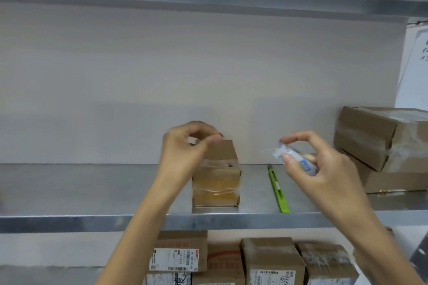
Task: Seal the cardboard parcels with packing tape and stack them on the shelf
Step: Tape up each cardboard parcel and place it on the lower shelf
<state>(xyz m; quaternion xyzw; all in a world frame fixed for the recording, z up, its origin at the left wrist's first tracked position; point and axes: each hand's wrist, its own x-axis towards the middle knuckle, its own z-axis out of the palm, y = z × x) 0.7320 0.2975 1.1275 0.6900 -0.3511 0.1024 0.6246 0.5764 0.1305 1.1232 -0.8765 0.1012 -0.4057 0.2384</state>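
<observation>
Brown box (pixel 216 176) by the shelf's (pixel 92 192) front edge: left hand (pixel 185 148) pinches its top; right hand (pixel 324 169), holding the roll (pixel 298 159), should pull tight.

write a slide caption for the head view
Left hand at a small taped parcel on the steel shelf; right hand holds a tape roll near a green utility knife.

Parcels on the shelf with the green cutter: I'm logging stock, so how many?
3: a small taped parcel in the middle, left of the cutter, and two stacked at the right edge, upper parcel on lower parcel. More may lie beyond the frame.
</observation>
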